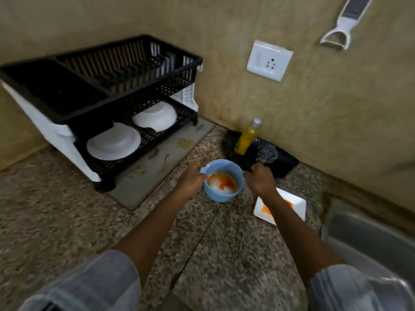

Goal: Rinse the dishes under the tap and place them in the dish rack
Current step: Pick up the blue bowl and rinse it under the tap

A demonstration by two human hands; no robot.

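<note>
Both arms bare from the elbow down; grey sleeves with faint stripes rolled up, nearest the camera, below the blue bowl.

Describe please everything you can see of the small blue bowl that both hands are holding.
The small round light-blue bowl looks like plastic, with a small tab handle on its left rim. Inside, its white bottom carries orange sauce smears, so it is unrinsed. It is upright, slightly tilted toward the camera, above the speckled stone counter; whether it rests on it is unclear. The left hand grips its left rim, and the right hand grips its right rim.
</note>
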